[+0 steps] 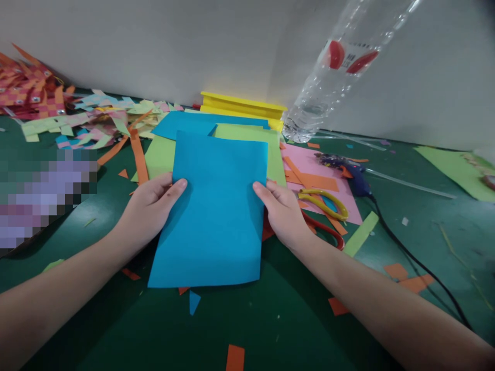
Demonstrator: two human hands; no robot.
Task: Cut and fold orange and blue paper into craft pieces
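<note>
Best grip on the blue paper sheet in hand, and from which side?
Pinch the blue paper sheet by both long edges, one hand from each side. It's thin and flat with a slightly bowed near edge, so a one-sided hold would probably let it sag. The left hand and right hand grip it this way, thumbs on its visible face.

A plain grey wall (154,46) (softly shadowed) rises behind the dark green tabletop (301,330).
</note>
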